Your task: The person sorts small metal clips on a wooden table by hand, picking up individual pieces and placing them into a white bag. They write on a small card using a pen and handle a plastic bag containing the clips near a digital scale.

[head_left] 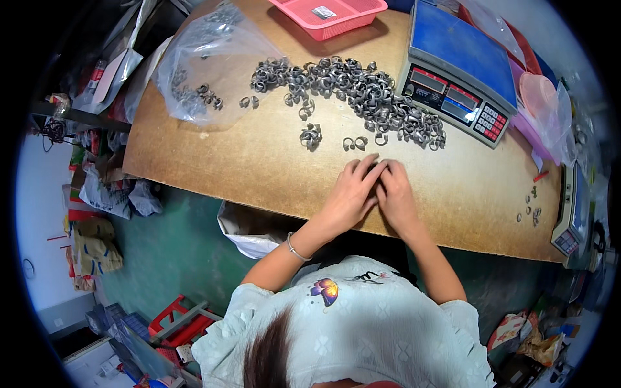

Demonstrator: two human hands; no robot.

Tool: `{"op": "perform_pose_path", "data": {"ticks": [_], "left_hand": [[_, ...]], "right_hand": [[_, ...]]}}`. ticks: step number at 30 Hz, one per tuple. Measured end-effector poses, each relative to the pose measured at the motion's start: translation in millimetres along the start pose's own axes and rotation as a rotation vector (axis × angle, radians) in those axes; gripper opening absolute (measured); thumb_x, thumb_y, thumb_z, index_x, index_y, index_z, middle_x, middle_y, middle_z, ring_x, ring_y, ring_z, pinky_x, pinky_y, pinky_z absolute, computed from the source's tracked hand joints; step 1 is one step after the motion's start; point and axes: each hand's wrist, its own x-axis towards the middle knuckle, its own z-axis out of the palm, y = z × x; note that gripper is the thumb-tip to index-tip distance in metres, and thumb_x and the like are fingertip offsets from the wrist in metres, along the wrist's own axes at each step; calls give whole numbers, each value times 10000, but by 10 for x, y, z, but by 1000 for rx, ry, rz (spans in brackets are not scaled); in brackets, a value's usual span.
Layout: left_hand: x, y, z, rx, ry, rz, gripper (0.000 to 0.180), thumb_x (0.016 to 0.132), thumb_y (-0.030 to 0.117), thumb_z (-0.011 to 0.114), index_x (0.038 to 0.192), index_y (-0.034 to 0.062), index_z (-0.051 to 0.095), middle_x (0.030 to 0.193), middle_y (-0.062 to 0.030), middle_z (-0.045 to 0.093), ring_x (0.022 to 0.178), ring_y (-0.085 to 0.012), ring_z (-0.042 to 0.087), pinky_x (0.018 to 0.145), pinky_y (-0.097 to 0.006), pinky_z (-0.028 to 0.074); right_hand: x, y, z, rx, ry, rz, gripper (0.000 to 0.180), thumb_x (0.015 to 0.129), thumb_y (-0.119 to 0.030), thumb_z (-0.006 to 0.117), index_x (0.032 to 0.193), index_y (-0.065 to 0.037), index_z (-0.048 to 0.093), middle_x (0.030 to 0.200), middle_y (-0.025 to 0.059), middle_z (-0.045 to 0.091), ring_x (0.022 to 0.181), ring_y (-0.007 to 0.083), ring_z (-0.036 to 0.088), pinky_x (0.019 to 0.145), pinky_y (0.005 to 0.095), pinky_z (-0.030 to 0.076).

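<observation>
My left hand point(350, 196) and my right hand point(398, 198) meet over the table near its front edge, fingertips together and curled. Something small and dark shows between the fingers, but they hide most of it. Just beyond my fingertips lie two grey metal rings point(354, 143), with another ring point(381, 139) to their right. Farther back spreads a long heap of similar rings point(372, 97). A small clump of rings point(311, 137) sits apart to the left of my hands.
A clear plastic bag point(242, 45) with rings lies at the back left. Beyond the heap stand a pink basket point(336, 26) and a blue-topped scale point(462, 55). Another scale point(572, 210) and a few loose rings point(536, 216) are at the right. An open white sack point(249, 242) hangs below the table point(213, 155).
</observation>
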Motion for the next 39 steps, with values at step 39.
{"op": "perform_pose_path", "data": {"ticks": [39], "left_hand": [[-415, -363, -189, 104, 131, -32, 422, 689, -100, 569, 1094, 15, 583, 1200, -166, 516, 1088, -369, 482, 917, -407, 433]], "right_hand": [[322, 240, -148, -433, -57, -25, 531, 832, -232, 666, 1312, -81, 497, 1440, 218, 331, 1339, 422, 288, 1053, 547, 283]]}}
